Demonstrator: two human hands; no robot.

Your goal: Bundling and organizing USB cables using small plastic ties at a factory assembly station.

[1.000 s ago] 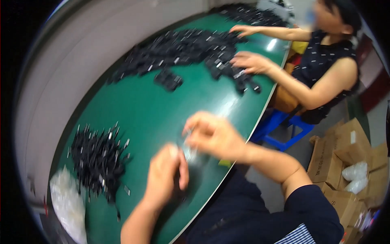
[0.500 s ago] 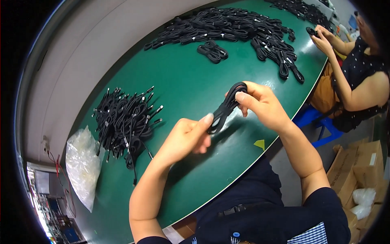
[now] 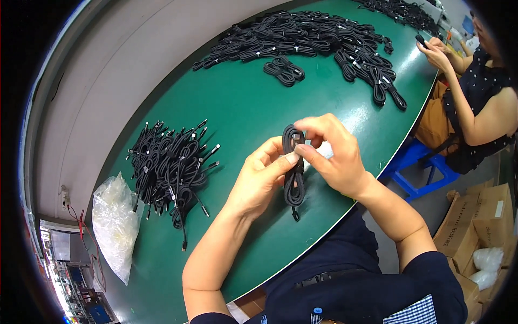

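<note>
A coiled black cable point(image 3: 294, 186) stands upright between my hands above the green table point(image 3: 237, 116). My left hand point(image 3: 264, 173) grips the coil around its middle, thumb across the front. At the upper part my right hand point(image 3: 334, 154) pinches near a metal connector on the coil, thumb and forefinger closing on it. Another connector end hangs below the coil. Left of my hands lies a tangled heap of black cables point(image 3: 170, 167) with many metal plugs sticking out.
A clear plastic bag point(image 3: 114, 227) lies at the left edge beside the heap. Bundled cables point(image 3: 291, 35) form a long pile at the back, with a separate bundle point(image 3: 284, 71) before it. At right a co-worker point(image 3: 480, 108) handles a cable near a blue stool point(image 3: 421, 167) and cardboard boxes point(image 3: 458, 227).
The coil has turned from slanted to nearly upright, its connector facing me. My left hand moved up onto its middle; my right hand shifted to its upper part.
</note>
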